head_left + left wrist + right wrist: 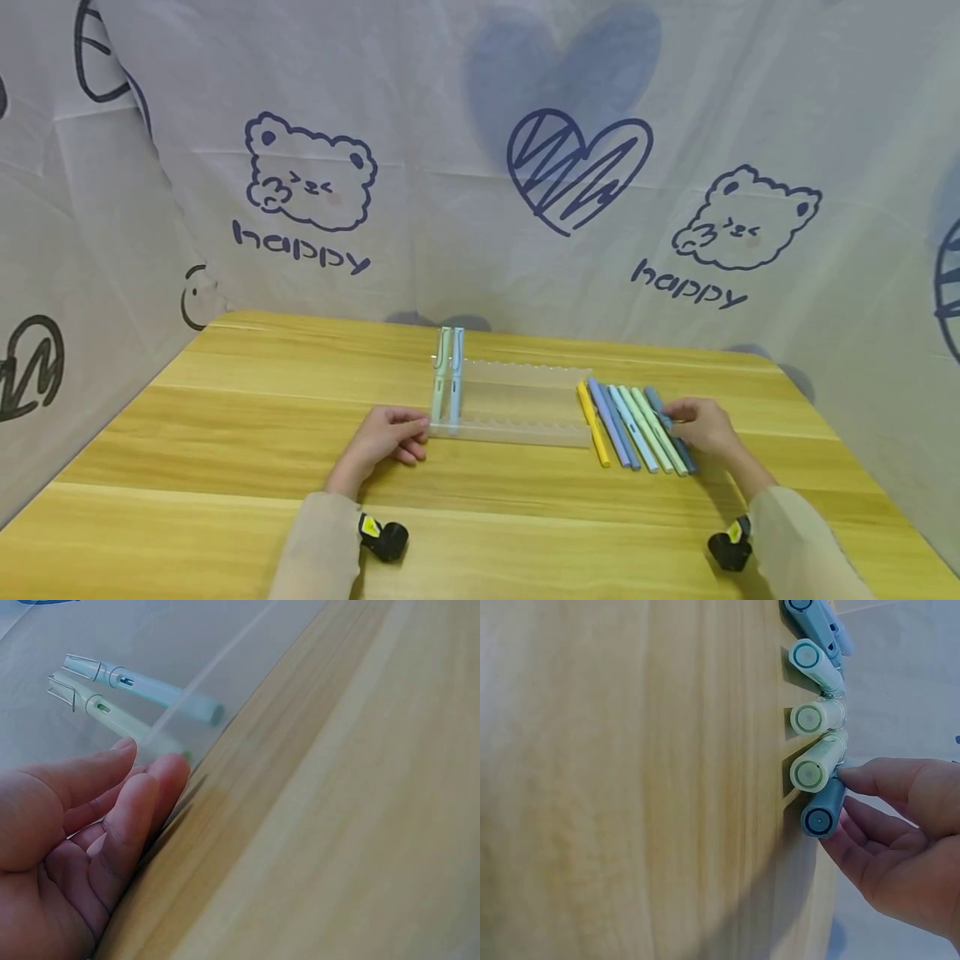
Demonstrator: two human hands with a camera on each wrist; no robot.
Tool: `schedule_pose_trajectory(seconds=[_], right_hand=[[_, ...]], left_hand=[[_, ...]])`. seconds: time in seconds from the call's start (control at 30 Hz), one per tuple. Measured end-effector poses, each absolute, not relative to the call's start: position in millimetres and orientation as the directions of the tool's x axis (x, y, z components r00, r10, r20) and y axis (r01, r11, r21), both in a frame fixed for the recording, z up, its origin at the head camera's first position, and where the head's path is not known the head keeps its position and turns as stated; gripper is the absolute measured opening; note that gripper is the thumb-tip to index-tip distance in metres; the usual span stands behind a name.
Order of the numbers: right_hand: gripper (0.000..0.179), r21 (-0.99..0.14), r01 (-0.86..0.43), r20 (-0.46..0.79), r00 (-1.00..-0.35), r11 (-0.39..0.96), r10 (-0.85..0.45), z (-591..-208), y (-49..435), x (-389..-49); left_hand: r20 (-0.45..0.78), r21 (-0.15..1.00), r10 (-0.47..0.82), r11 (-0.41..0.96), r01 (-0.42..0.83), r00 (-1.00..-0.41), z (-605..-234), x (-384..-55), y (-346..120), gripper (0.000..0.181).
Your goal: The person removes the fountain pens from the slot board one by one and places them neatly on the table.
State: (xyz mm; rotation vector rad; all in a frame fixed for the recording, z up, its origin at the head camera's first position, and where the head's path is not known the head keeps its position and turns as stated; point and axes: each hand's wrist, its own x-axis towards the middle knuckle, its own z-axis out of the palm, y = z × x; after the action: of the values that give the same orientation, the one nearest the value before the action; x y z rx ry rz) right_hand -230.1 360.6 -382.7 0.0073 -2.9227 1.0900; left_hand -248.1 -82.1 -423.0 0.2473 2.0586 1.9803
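Note:
A clear plastic pen rack [525, 406] with notched edges lies on the table. A light green pen [441, 379] and a light blue pen [456, 383] rest side by side at its left end, clips up. My left hand [390, 435] holds the rack's front left corner, thumb and fingertips right at the edge in the left wrist view. On the right, my right hand [701, 425] pinches a dark blue pen [823, 812] between thumb and fingers. That pen is the outermost of a row, tight against a green pen [814, 766].
Right of the rack, the row continues with a yellow pen [594, 425], a purple pen [609, 422] and several blue and green ones, all lying slanted. Behind the wooden table [247, 392] hangs a printed white cloth [450, 208].

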Motion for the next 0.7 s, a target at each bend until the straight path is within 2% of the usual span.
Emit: schedule_pose_trajectory(seconds=[0.43, 0.7], right_hand=[[0.029, -0.63, 0.021, -0.019, -1.0, 0.777, 0.012, -379.3, 356.3, -226.8], [0.027, -0.638, 0.011, 0.013, -1.0, 0.77, 0.026, -377.1, 354.4, -225.6]], left_hand=[[-0.086, 0.996, 0.299, 0.057, -0.072, -0.95, -423.2, -247.3, -82.1, 0.033], [-0.084, 0.996, 0.302, 0.05, -0.073, -0.95, -423.0, -247.9, -82.0, 0.033]])
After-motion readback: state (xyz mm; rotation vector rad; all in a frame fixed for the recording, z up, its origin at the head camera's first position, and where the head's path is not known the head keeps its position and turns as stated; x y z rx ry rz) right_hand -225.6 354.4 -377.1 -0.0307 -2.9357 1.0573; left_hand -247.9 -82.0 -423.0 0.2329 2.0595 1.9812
